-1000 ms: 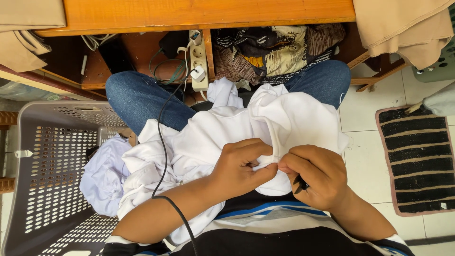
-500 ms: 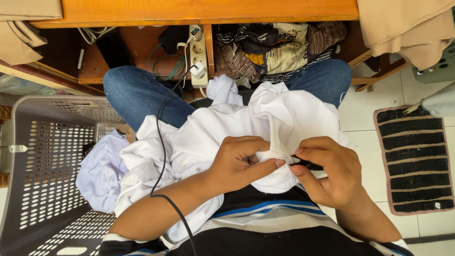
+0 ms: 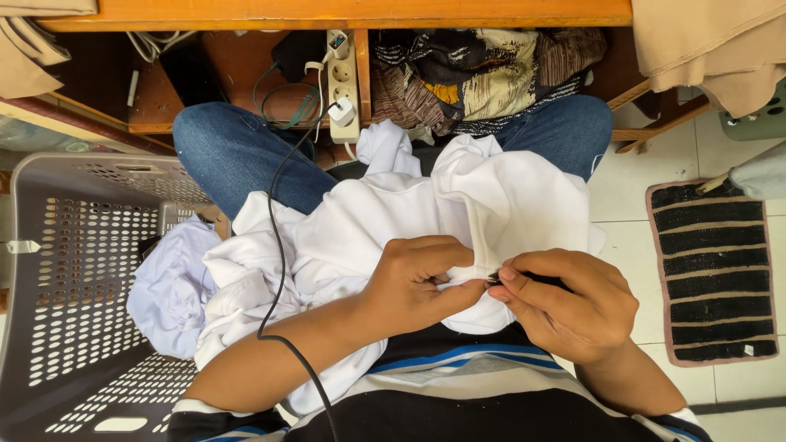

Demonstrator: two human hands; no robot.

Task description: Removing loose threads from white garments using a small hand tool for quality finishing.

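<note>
Head view: both hands [image 3: 499, 299] together, pinching white garment [image 3: 458, 213] on lap.

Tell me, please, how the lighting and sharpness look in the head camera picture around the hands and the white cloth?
Head view: even, soft daylight, no glare; the white cloth is bright, with folds readable; the left hand and right hand are sharp, without motion blur; the shelf under the table lies in shadow; the basket bends slightly at the wide-angle edge.
</note>
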